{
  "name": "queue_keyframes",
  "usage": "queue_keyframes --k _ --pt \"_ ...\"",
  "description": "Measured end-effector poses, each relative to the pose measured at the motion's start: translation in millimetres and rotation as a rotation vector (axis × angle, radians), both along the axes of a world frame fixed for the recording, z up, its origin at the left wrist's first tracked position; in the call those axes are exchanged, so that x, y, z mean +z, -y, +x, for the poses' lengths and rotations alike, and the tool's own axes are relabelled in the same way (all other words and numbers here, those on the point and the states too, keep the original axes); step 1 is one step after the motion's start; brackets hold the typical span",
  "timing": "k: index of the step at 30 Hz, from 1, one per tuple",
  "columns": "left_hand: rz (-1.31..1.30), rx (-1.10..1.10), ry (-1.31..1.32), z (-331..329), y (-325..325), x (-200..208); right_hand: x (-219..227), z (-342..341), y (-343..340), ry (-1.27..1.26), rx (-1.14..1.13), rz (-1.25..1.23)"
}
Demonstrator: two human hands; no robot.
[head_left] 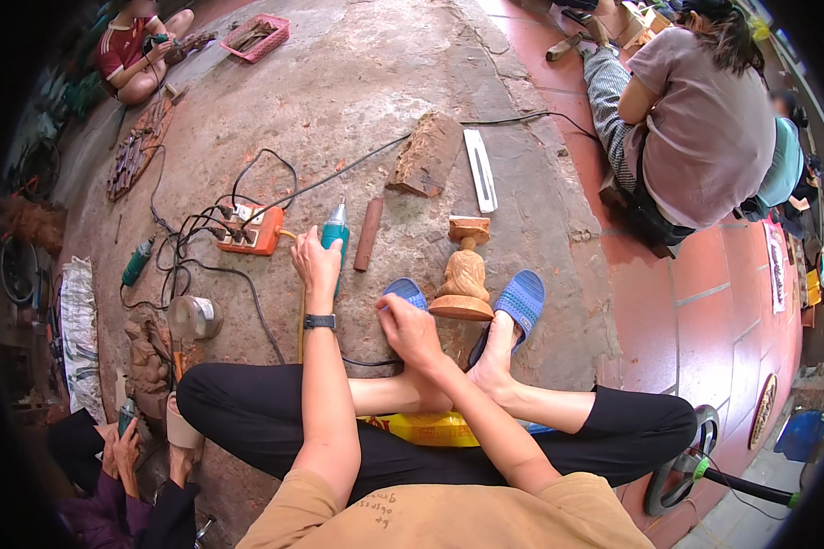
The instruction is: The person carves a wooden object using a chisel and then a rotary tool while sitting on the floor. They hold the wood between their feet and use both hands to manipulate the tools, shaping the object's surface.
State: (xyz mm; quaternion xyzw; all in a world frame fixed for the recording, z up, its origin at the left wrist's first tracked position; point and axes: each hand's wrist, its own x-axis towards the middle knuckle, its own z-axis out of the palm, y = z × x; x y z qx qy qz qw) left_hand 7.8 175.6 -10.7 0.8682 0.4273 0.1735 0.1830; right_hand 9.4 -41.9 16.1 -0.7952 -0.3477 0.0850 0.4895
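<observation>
My left hand (317, 265), wearing a dark wristwatch (319, 321), is palm down with its fingers apart. Its thumb side overlaps a green rotary tool (338, 236) that points away from me; whether it bears on the tool is hard to see. Loosely curled, my right hand (410, 331) hovers by my left blue sandal (405, 292), and nothing shows in its fingers. Between my feet stands a carved wooden figure (464, 273) on a round base, topped by a flat block. A narrow brown wooden strip (368, 235) lies right of the tool.
An orange power strip (252, 231) with tangled cords lies left of my hand. Beyond are a wood chunk (428, 154) and a white tray (480, 171). At left are another rotary tool (138, 262) and a jar (194, 317). Several other people sit around, one at lower left holding a tool.
</observation>
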Motion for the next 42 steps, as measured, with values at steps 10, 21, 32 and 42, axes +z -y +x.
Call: queue_keyframes --k 10,21,32,42 --pt "0.098 -0.209 -0.052 36.4 48.4 -24.3 -10.1 -0.5 -1.6 0.037 0.039 -0.108" --pt "-0.436 -0.058 0.422 43.3 42.9 -12.7 -10.0 10.8 1.6 -0.428 -0.072 0.192" --pt "-0.889 -0.74 0.68 44.7 159.9 72.0 28.4 112.2 59.6 -0.575 -0.249 0.379" --pt "-0.414 -0.463 0.505 43.1 140.6 13.0 62.0 112.5 80.9 -0.473 -0.249 -0.149"
